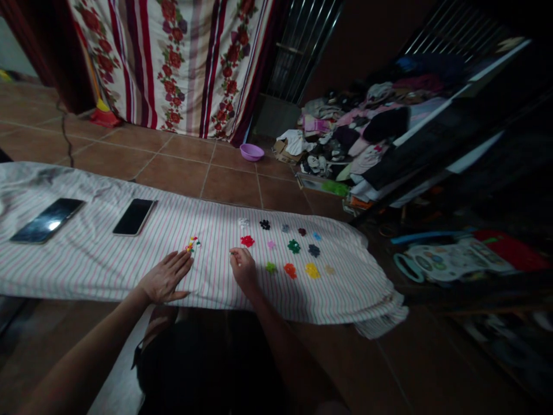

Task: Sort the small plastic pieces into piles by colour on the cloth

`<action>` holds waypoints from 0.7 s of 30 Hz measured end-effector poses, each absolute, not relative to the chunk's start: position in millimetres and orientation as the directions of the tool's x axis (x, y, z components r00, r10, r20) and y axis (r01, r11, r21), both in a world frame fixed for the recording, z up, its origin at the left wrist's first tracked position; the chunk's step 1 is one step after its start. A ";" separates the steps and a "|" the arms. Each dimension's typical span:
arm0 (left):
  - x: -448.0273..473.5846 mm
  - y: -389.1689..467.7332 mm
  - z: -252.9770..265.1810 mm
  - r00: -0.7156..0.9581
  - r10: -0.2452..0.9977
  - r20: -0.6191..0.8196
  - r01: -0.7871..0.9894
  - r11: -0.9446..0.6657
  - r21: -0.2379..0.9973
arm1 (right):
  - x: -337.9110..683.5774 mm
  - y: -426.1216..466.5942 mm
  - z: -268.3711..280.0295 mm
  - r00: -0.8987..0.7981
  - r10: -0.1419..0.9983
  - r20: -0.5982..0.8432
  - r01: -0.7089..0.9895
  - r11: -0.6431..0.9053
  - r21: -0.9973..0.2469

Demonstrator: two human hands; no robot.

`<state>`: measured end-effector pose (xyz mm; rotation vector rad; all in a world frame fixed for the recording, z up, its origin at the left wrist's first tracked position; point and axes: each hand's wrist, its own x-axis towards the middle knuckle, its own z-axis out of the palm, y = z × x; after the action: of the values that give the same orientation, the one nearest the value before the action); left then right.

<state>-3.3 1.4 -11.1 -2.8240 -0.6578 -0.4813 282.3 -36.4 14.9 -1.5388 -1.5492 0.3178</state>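
Observation:
My left hand (167, 278) lies flat on the striped cloth (216, 230), fingers stretched out. Its fingertips are beside a small mixed-colour cluster of little pieces (190, 246), with yellow, red and green among them. To the right, my right hand (243, 268) is closed in a pinch above the cloth; a tiny pale thing may be at its fingertips, too small to name. Around and beyond it lie small piles sorted by colour, such as the red pile (247, 241), the black pile (265, 225), the dark green pile (294, 246), the orange pile (290, 270) and the yellow pile (311, 270).
Two phones, a larger phone (47, 221) and a smaller phone (135, 217), lie on the cloth at left. On the tiled floor beyond stands a purple basin (252, 152). A heap of clothes (345, 127) is at the back right, and a floral curtain (173, 63) hangs behind.

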 end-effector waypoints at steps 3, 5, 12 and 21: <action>-3.5 2.7 -12.3 0.850 0.368 0.378 0.447 -0.882 -0.147 | 297.8 -38.5 17.0 0.235 0.885 0.403 0.666 0.155 -0.730; -3.9 3.4 -12.9 0.851 0.357 0.385 0.441 -0.884 -0.155 | 311.4 -40.0 19.3 0.281 0.869 0.408 0.662 0.132 -0.738; -4.4 3.6 -12.0 0.847 0.355 0.395 0.443 -0.883 -0.156 | 379.3 -50.0 25.7 0.425 0.756 0.499 0.717 0.055 -0.695; -2.9 3.9 -7.5 0.846 0.291 0.446 0.416 -0.884 -0.214 | 459.6 -69.4 17.4 0.549 0.701 0.456 0.709 -0.102 -0.698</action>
<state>-2.9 3.9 -7.5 -2.7210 -0.5345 -0.5883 459.6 -69.4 17.4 -1.8162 -1.1620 -0.0108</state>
